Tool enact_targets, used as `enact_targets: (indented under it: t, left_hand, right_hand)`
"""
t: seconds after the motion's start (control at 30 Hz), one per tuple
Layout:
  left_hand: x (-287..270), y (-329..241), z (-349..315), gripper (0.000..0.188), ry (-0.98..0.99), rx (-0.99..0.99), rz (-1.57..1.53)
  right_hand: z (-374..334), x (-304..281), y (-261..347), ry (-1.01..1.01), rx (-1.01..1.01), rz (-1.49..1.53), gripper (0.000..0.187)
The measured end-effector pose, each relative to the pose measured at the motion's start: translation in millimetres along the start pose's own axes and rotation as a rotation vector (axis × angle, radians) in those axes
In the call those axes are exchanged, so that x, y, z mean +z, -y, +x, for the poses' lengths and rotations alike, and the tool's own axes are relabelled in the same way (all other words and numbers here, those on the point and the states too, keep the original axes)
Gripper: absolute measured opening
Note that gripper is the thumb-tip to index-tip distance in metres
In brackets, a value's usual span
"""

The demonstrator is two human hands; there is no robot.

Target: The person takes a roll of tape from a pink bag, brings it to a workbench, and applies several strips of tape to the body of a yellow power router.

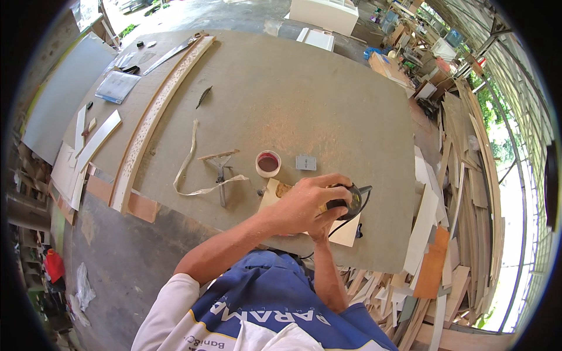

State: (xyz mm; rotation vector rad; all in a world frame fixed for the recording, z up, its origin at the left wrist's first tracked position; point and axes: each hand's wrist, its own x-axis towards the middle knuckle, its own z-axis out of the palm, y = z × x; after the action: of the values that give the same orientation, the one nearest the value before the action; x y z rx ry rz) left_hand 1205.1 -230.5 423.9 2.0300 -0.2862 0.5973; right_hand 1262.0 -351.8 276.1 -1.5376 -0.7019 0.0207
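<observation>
My left hand (310, 202) reaches across from the left, its fingers wrapped round a black corded power tool (353, 202). The tool sits over a pale wooden board (345, 233), whose other end shows left of my hand, with a rough brown patch on it. Below the left hand is my right hand (319, 231), close to the tool and the board; its fingers are mostly hidden. A black cord curves from the tool down past my right wrist. Just beyond the hands stand a white tub with dark red contents (268, 164) and a small grey box (305, 162).
The hands work at the near edge of a large grey-brown table (363, 117) strewn with sawdust. To the left lie a pale strap (188, 164), a metal-and-wood tool (220, 172) and a long speckled wooden strip (158, 117). Wood offcuts (433, 257) are piled at the right.
</observation>
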Motion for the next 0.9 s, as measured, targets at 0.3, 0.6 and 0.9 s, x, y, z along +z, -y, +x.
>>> enact_targets:
  t: [0.3, 0.6, 0.9]
  left_hand:
    - [5, 27, -6, 0.023, 0.036, 0.053, -0.105]
    - [12, 27, -16, 0.027, 0.042, 0.08, 0.231]
    - [-12, 101, -65, 0.044, -0.161, -0.273, -0.045]
  right_hand:
    - [-16, -18, -40, 0.1, 0.156, 0.063, 0.079]
    - [-1, -12, -25, 0.131, -0.08, -0.223, 0.082]
    - [-1, 11, -52, 0.117, 0.214, 0.163, 0.074]
